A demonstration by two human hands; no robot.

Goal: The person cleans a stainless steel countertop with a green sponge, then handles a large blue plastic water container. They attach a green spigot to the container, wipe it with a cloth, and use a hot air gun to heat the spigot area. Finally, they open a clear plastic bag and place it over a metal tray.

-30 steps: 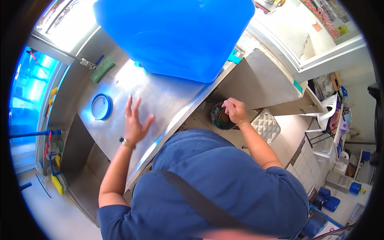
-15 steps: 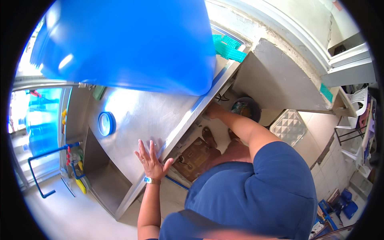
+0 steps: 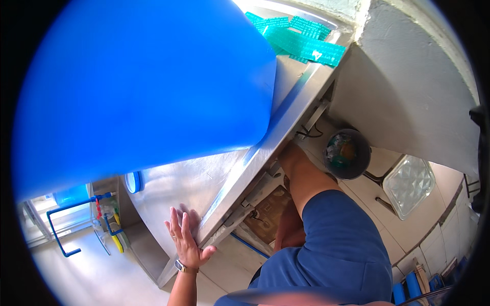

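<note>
My left hand (image 3: 187, 246), with a ring and a wristwatch, rests near the front edge of a stainless steel counter (image 3: 189, 178). Its fingers are stretched out and it holds nothing. My right forearm (image 3: 301, 171) reaches under the counter's edge, and that hand is hidden there. A large blue plastic container (image 3: 153, 86) fills the upper left, standing over the counter. Beyond my left hand lies a round blue lid (image 3: 133, 182), partly cut off by the container. Green printed strips (image 3: 303, 43) lie at the counter's far end.
A dark bucket (image 3: 347, 154) with rubbish in it stands on the floor right of my arm, near a grey panel (image 3: 403, 97). Further right is a stool with a quilted clear seat (image 3: 408, 186). Blue pipes (image 3: 76, 203) stick out at the left.
My view has tilted and come closer to the counter, so the blue container looms larger. My right arm reaches further under the edge. My left hand stays flat on the counter.
</note>
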